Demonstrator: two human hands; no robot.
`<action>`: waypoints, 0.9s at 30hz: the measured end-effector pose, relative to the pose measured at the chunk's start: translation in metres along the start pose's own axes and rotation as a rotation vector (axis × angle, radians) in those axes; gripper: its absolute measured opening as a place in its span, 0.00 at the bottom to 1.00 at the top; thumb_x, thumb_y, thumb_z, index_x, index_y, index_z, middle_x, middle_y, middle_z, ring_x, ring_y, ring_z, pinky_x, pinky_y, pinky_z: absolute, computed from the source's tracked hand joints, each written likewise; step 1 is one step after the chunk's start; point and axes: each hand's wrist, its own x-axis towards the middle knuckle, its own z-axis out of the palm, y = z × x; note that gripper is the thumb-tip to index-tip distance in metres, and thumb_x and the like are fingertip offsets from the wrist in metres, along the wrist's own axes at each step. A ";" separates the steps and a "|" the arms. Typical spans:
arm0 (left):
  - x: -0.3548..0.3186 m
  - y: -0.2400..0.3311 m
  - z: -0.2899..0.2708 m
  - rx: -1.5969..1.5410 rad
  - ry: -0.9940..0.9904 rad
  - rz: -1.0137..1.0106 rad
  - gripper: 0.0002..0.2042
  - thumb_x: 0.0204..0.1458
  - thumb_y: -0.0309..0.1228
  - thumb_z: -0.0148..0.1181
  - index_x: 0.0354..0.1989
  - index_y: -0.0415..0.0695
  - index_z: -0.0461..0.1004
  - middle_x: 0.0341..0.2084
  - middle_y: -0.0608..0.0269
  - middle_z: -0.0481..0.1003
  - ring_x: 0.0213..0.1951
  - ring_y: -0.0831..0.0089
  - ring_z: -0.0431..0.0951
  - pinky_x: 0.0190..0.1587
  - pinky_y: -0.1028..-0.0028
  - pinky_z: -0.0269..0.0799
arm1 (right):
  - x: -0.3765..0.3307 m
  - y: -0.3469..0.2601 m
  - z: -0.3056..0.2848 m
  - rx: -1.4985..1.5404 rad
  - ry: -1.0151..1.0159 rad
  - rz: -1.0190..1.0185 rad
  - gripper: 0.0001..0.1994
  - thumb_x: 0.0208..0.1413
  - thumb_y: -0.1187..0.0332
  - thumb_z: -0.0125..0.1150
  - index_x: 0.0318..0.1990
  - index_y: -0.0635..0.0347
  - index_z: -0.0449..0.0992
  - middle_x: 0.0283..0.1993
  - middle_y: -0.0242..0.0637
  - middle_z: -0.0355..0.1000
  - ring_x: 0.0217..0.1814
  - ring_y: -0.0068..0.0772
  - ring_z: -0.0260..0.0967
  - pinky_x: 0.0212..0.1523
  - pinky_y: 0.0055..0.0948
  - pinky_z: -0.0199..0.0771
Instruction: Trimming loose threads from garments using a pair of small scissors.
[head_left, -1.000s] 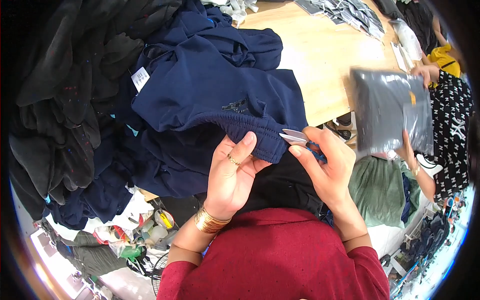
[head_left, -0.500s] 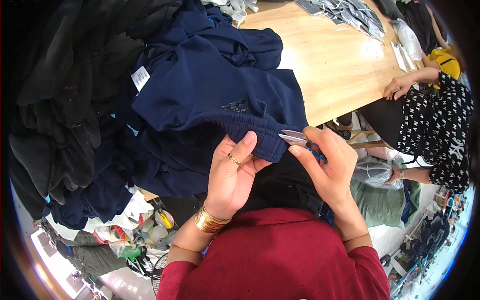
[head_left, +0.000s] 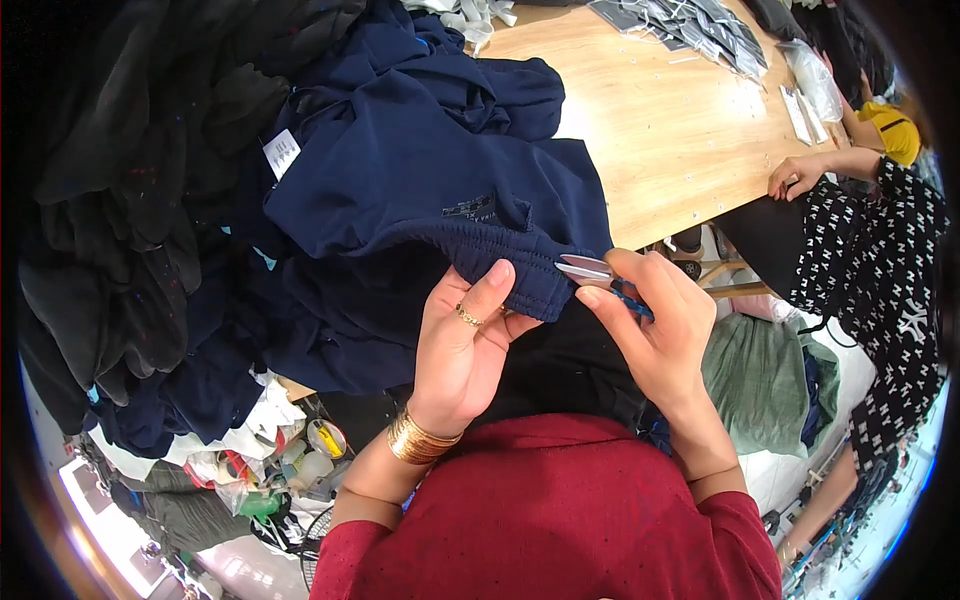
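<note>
My left hand (head_left: 468, 340) pinches the gathered elastic waistband (head_left: 500, 265) of a navy blue garment, thumb on top and fingers behind. The garment's body (head_left: 420, 170) spreads away from me over the table, and a printed mark shows inside near the waistband. In my right hand (head_left: 655, 320) is a pair of thread snips (head_left: 588, 268) with bright blades and a blue handle. The blades point left and lie at the right end of the waistband, slightly apart. Whether a thread is between them is too small to tell.
Dark garments (head_left: 120, 200) are heaped at the left, with a white tag (head_left: 281, 153) beside the navy cloth. Grey pieces with white strings (head_left: 690, 30) lie on the wooden table (head_left: 660, 140). A person in a patterned black top (head_left: 870, 270) stands at the right, one hand on the edge.
My hands and the snips have hardly moved. The person at the right has lowered one arm, and the clear plastic bag that hand held no longer shows there.
</note>
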 end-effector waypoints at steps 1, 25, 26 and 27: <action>0.000 0.000 0.000 0.004 -0.005 0.001 0.08 0.57 0.29 0.49 0.43 0.42 0.68 0.38 0.62 0.74 0.39 0.76 0.75 0.43 0.73 0.74 | 0.000 -0.001 0.000 0.001 0.000 -0.001 0.11 0.42 0.65 0.67 0.32 0.57 0.73 0.21 0.31 0.65 0.18 0.31 0.61 0.20 0.26 0.60; 0.003 -0.010 0.006 0.091 0.004 0.131 0.08 0.56 0.26 0.51 0.42 0.39 0.68 0.38 0.59 0.74 0.40 0.73 0.76 0.42 0.74 0.74 | 0.001 0.003 0.014 0.225 0.181 -0.119 0.15 0.31 0.85 0.60 0.32 0.62 0.75 0.24 0.31 0.71 0.19 0.25 0.65 0.17 0.20 0.59; 0.003 -0.009 0.005 0.096 0.001 0.134 0.07 0.56 0.26 0.51 0.41 0.39 0.68 0.38 0.59 0.74 0.40 0.73 0.76 0.42 0.73 0.74 | 0.001 0.002 0.011 0.309 0.105 -0.043 0.11 0.36 0.82 0.63 0.30 0.62 0.74 0.23 0.32 0.69 0.19 0.24 0.64 0.19 0.19 0.60; 0.003 -0.009 0.005 0.095 -0.001 0.136 0.07 0.56 0.26 0.51 0.41 0.39 0.68 0.38 0.59 0.74 0.40 0.73 0.76 0.42 0.73 0.74 | 0.001 0.003 0.007 0.391 0.029 0.033 0.08 0.41 0.79 0.65 0.29 0.62 0.73 0.21 0.32 0.68 0.19 0.22 0.63 0.22 0.19 0.60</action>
